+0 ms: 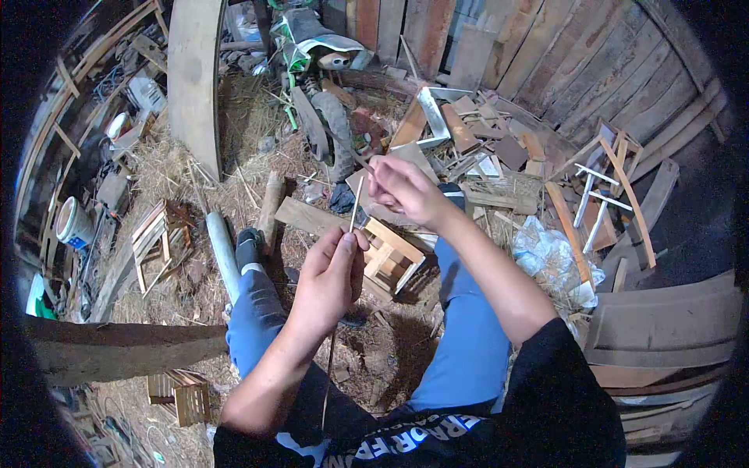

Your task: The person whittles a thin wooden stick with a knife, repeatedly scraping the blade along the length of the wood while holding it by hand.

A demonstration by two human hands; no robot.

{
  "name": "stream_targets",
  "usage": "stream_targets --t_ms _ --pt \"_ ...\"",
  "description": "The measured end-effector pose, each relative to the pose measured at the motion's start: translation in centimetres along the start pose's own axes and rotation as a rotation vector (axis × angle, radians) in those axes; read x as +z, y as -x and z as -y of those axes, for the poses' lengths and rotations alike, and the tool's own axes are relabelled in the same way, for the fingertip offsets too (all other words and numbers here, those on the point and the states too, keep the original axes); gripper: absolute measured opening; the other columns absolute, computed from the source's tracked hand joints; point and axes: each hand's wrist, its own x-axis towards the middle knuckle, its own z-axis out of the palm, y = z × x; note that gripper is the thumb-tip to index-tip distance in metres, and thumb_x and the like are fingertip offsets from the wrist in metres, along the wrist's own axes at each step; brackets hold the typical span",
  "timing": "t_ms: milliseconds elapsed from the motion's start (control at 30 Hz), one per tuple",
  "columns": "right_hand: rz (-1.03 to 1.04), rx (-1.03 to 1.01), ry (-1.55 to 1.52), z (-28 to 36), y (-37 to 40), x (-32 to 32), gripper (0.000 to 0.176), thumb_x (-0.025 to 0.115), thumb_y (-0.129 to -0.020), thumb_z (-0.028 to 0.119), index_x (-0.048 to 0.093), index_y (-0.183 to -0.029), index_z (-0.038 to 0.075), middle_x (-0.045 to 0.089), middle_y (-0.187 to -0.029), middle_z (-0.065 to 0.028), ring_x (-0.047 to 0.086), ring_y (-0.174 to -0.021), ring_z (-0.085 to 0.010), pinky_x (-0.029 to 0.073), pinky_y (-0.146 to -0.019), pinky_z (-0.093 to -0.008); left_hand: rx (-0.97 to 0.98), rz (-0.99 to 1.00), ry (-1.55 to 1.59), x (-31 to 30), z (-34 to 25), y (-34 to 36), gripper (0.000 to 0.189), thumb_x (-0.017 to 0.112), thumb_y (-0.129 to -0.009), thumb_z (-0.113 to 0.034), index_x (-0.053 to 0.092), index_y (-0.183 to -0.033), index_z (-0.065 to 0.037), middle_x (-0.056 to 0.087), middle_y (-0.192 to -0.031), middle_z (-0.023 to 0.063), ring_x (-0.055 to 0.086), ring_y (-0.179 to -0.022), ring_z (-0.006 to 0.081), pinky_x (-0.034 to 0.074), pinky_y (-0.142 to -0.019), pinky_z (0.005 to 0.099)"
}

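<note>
In the middle of the head view my left hand [331, 269] is closed round a thin wooden strip [356, 204]; its pale end points up above the thumb, and a thin dark length hangs below the hand. Up and to the right, my right hand [406, 189] is closed, fingers pinched at the end of a thin dark piece that slants up to the left. The hands are apart. Beneath them, between the legs, a small slatted wooden frame [406, 253] rests beside a flat board [308, 216].
A motorbike [331, 125] stands ahead near the plank wall [562, 54]. Scrap wood [499, 132] and a plastic bag [542, 253] lie to the right. At left are a white bucket [74, 222], small slatted crates [160, 234] and a horizontal beam [133, 351].
</note>
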Motion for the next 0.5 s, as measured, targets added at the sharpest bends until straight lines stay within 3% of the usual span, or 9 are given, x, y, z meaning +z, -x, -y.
stream_targets --t_ms 33,100,133,233,267,333,433,500 --pt "-0.002 -0.006 -0.015 -0.2 0.2 -0.1 0.028 0.054 -0.104 0.031 0.06 -0.098 0.004 0.057 -0.085 0.0019 0.053 -0.079 -0.0066 0.044 -0.071 -0.026 -0.002 -0.006 -0.007 -0.1 -0.1 0.1 0.022 0.044 -0.108 -0.026 0.055 -0.099 -0.01 0.042 -0.066 -0.0077 0.035 -0.049 0.0028 0.026 -0.042 0.0213" --pt "-0.009 -0.063 0.238 -0.5 0.4 0.0 0.03 0.055 -0.103 0.031 0.059 -0.096 0.003 0.055 -0.08 0.0027 0.054 -0.077 -0.0076 0.045 -0.07 -0.0276 0.022 -0.029 -0.016 -0.2 -0.2 0.3 0.022 0.044 -0.108 -0.026 0.056 -0.1 -0.01 0.041 -0.066 -0.0079 0.035 -0.049 0.0025 0.026 -0.042 0.0213" --pt "-0.018 -0.051 0.412 -0.5 0.3 0.3 0.032 0.056 -0.102 0.033 0.062 -0.093 0.003 0.06 -0.073 -0.004 0.062 -0.071 -0.0159 0.048 -0.067 -0.0335 0.034 -0.039 -0.021 -0.3 -0.3 0.4 0.022 0.044 -0.108 -0.027 0.056 -0.1 -0.01 0.041 -0.066 -0.008 0.034 -0.049 0.0024 0.026 -0.043 0.0213" --pt "0.015 -0.153 0.876 1.3 1.3 1.8 0.034 0.057 -0.1 0.034 0.063 -0.088 0.004 0.064 -0.073 -0.0143 0.067 -0.07 -0.0284 0.048 -0.064 -0.0396 0.022 -0.067 0.037 -0.3 -0.8 0.6 0.021 0.042 -0.108 -0.021 0.055 -0.099 -0.006 0.046 -0.068 -0.0064 0.037 -0.052 0.0027 0.026 -0.045 0.0202" --pt "0.011 -0.158 0.879 1.4 1.4 2.2 0.033 0.059 -0.098 0.038 0.065 -0.086 0.008 0.066 -0.076 -0.0172 0.065 -0.071 -0.0361 0.048 -0.06 -0.0437 0.045 -0.085 0.019 -0.3 -0.6 0.5 0.021 0.043 -0.108 -0.02 0.055 -0.1 -0.006 0.047 -0.069 -0.0063 0.038 -0.054 0.0024 0.027 -0.047 0.0198" --pt "0.066 -0.241 0.906 0.9 1.5 2.4 0.033 0.06 -0.097 0.042 0.067 -0.085 0.012 0.065 -0.073 -0.0145 0.065 -0.068 -0.0357 0.048 -0.059 -0.0441 0.091 -0.119 -0.013 -0.4 -0.1 0.3 0.02 0.044 -0.108 -0.02 0.056 -0.1 -0.005 0.048 -0.071 -0.0061 0.039 -0.057 0.002 0.029 -0.05 0.0192" --pt "0.069 -0.325 0.956 0.4 1.4 2.8 0.036 0.059 -0.095 0.048 0.067 -0.08 0.016 0.064 -0.068 -0.011 0.064 -0.064 -0.0356 0.048 -0.057 -0.0459 0.055 -0.12 -0.14 -1.1 -0.3 0.9 0.02 0.047 -0.106 -0.015 0.058 -0.099 -0.001 0.054 -0.072 0.0011 0.048 -0.063 0.0081 0.038 -0.056 0.0247" --pt "0.086 -0.337 0.99 0.9 1.5 2.8 0.04 0.06 -0.095 0.049 0.066 -0.077 0.014 0.064 -0.067 -0.0113 0.065 -0.064 -0.0355 0.048 -0.057 -0.0466 0.2 -0.171 -0.477 -1.2 -0.3 1.1 0.019 0.048 -0.103 -0.013 0.06 -0.098 0.002 0.058 -0.075 0.0087 0.055 -0.067 0.0167 0.043 -0.061 0.0314"
